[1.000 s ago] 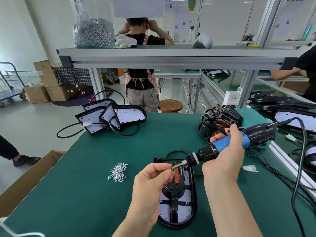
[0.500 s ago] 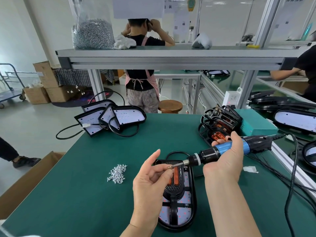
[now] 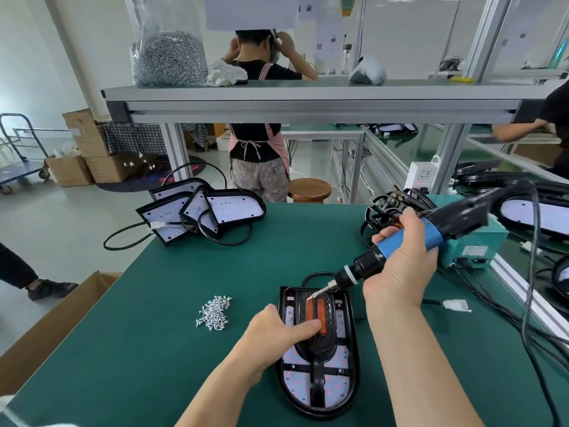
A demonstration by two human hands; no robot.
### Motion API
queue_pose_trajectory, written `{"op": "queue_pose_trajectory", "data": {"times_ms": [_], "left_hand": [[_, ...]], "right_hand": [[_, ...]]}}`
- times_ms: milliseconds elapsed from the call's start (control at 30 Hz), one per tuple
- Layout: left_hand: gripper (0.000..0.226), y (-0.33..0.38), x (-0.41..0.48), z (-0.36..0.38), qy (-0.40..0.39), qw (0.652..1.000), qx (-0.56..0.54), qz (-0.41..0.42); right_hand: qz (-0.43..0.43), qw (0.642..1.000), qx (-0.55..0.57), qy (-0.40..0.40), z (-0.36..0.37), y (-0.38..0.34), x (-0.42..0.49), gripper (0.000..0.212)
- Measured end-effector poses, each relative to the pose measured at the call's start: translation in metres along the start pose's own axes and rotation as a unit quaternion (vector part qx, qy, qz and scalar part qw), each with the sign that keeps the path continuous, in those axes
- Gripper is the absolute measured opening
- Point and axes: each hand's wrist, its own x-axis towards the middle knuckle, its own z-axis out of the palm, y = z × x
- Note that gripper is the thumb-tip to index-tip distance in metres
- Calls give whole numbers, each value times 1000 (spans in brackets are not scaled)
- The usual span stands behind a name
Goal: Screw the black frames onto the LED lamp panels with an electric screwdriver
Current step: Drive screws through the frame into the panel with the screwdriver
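An LED lamp panel (image 3: 320, 386) with a black frame (image 3: 317, 349) and an orange insert lies on the green table in front of me. My left hand (image 3: 277, 334) presses down on the frame's middle, thumb against the orange part. My right hand (image 3: 400, 266) grips the blue and black electric screwdriver (image 3: 400, 241), tilted down to the left. Its bit tip (image 3: 314, 294) touches the top of the frame near the orange insert. A small pile of loose screws (image 3: 214, 312) lies left of the panel.
Several lamp panels with cables (image 3: 203, 214) are stacked at the table's far left. A heap of black frames (image 3: 388, 208) and a teal power box (image 3: 474, 245) stand at the right, with cables trailing. A shelf holds a bag of screws (image 3: 167, 57). A person stands beyond.
My left hand left the bit tip and came down onto the frame. The screwdriver tilted down until its bit reached the top of the frame.
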Motion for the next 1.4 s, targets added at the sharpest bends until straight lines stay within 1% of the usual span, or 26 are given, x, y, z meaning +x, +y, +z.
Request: {"op": "queue_pose_trajectory", "data": {"times_ms": [67, 100, 133, 200, 333, 500, 667, 767, 900, 1033, 1267, 1400], "left_hand": [[66, 1, 6, 5, -68, 994, -80, 9], [60, 0, 8, 7, -85, 990, -109, 15], [58, -1, 10, 9, -87, 988, -127, 19], [63, -4, 11, 12, -74, 986, -146, 20], [75, -6, 14, 11, -66, 988, -138, 14], [76, -7, 14, 13, -69, 986, -148, 17], [79, -8, 15, 13, -67, 987, -147, 15], [84, -8, 15, 13, -63, 986, -154, 13], [73, -8, 15, 12, -71, 986, -152, 17], [69, -9, 16, 12, -68, 987, -147, 13], [72, -9, 15, 13, -67, 984, -163, 11], [71, -9, 15, 13, -72, 983, -170, 5]], "right_hand": [[-14, 999, -33, -22, 6, 7, 0, 14], [-20, 998, -43, -28, 8, 12, 0, 15], [-24, 998, -44, -40, 12, 17, 0, 17], [-28, 997, -41, -65, 19, 24, 1, 21], [-25, 992, -68, -103, 30, 38, 0, 22], [-28, 984, -110, -139, 34, 50, 3, 17], [-28, 982, -123, -142, 32, 56, 2, 18], [-26, 982, -123, -140, 33, 55, 2, 17], [-25, 981, -123, -146, 32, 57, 0, 17], [-28, 979, -126, -155, 32, 60, -2, 18], [-35, 962, -138, -234, 37, 60, -10, 18], [-48, 954, -149, -255, 36, 62, -12, 15]]}}
